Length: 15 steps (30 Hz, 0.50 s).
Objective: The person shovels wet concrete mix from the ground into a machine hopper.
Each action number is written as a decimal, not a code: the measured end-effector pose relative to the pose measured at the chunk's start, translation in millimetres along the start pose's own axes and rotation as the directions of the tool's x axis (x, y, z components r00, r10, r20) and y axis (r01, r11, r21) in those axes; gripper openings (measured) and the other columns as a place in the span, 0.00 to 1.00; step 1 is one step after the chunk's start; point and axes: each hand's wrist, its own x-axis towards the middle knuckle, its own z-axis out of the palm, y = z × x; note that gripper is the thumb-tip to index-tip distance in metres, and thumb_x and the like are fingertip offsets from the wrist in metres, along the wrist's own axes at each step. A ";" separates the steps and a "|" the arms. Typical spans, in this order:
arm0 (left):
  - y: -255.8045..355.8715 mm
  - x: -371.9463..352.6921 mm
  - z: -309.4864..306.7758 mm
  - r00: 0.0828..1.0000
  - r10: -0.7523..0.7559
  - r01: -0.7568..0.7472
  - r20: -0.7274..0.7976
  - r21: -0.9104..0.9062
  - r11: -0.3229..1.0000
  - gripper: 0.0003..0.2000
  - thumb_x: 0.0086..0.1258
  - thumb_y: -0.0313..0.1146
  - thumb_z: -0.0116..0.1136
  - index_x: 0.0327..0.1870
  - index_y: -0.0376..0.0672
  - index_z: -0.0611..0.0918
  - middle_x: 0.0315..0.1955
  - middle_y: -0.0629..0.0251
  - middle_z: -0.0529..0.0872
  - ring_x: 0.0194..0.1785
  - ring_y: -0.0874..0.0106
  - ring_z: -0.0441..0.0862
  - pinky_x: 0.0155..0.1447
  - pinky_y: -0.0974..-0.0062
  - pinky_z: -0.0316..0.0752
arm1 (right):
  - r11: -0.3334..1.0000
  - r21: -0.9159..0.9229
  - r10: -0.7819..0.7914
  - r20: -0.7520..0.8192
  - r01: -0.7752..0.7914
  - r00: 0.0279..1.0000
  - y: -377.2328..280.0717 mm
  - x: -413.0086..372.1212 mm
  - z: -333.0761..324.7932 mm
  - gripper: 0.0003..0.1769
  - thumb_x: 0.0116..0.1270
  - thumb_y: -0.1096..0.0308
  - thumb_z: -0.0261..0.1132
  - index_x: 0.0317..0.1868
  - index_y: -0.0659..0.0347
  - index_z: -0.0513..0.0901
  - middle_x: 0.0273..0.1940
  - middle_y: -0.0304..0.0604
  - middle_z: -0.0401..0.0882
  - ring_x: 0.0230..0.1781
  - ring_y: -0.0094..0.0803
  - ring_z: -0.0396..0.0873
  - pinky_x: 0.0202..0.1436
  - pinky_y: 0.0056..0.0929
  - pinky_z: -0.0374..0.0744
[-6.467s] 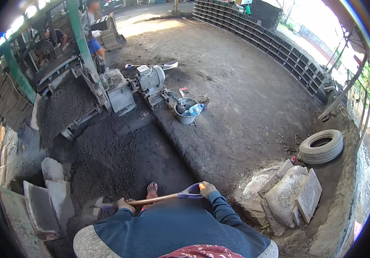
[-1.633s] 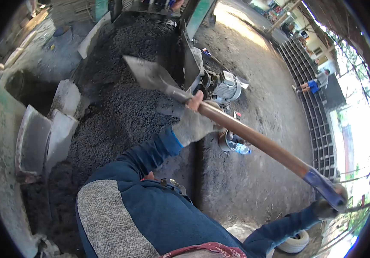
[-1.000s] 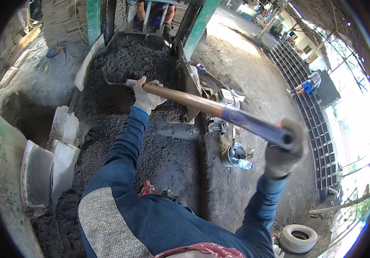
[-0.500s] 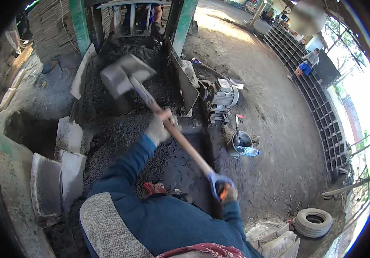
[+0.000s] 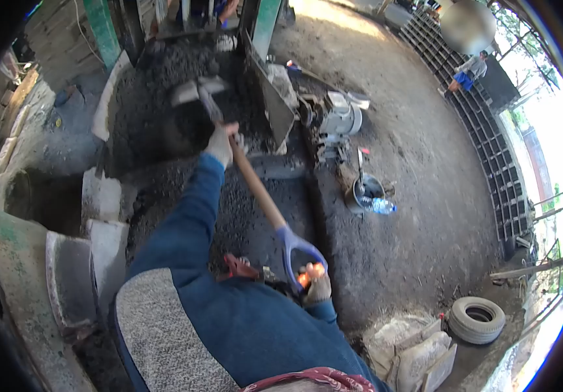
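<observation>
Both my hands are on a shovel with a wooden shaft and a purple D-shaped grip. My left hand, in a pale glove, is wrapped round the shaft near the blade. At the other end, my right hand grips the D-handle; its glove is pale with orange fingertips. The metal blade, blurred by motion, is over dark, crumbly material in the walled trough ahead of me. Low sheet walls flank that trough on both sides.
A motor stands right of the trough, near a bucket with a plastic bottle. A tyre lies at lower right. Left is a pit beside upright slabs. A person is by the far racks.
The shovel blade has moved forward and down, from raised to over the dark material. My left hand moved forward and left; my right hand shifted left with the handle.
</observation>
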 end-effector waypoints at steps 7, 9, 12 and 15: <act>-159.7 -85.0 16.2 0.984 -0.175 0.176 0.019 -0.119 0.977 0.10 0.67 0.33 0.65 0.33 0.43 0.73 0.25 0.65 0.74 0.26 0.66 0.75 0.36 0.56 0.78 | 0.903 0.371 0.311 -0.217 -0.217 0.925 86.5 23.4 -175.8 0.17 0.70 0.60 0.63 0.48 0.67 0.81 0.39 0.45 0.84 0.36 0.36 0.84 0.37 0.41 0.85; -222.5 -92.7 -11.2 0.940 -0.322 0.335 0.112 -0.129 0.933 0.09 0.66 0.32 0.65 0.34 0.42 0.75 0.26 0.63 0.76 0.29 0.62 0.78 0.41 0.52 0.78 | 0.914 0.203 0.398 -0.270 -0.352 0.877 122.9 29.9 -227.1 0.17 0.69 0.60 0.63 0.47 0.67 0.82 0.38 0.46 0.85 0.35 0.37 0.84 0.36 0.41 0.84; -258.6 -150.6 -1.8 0.959 -0.256 0.272 0.123 -0.139 0.952 0.11 0.64 0.32 0.67 0.35 0.39 0.76 0.28 0.59 0.78 0.31 0.60 0.79 0.40 0.51 0.79 | 0.857 -0.135 0.439 -0.310 -0.497 0.843 172.4 46.3 -299.8 0.16 0.69 0.61 0.62 0.44 0.68 0.83 0.35 0.47 0.85 0.34 0.37 0.85 0.34 0.41 0.83; -276.6 -199.5 -8.6 0.951 -0.121 0.193 0.285 -0.241 0.951 0.11 0.64 0.33 0.67 0.36 0.40 0.77 0.29 0.57 0.80 0.35 0.59 0.81 0.44 0.51 0.80 | 0.760 -0.397 0.418 -0.308 -0.514 0.855 192.8 69.0 -370.3 0.16 0.68 0.61 0.61 0.41 0.69 0.84 0.33 0.48 0.85 0.34 0.37 0.85 0.32 0.41 0.83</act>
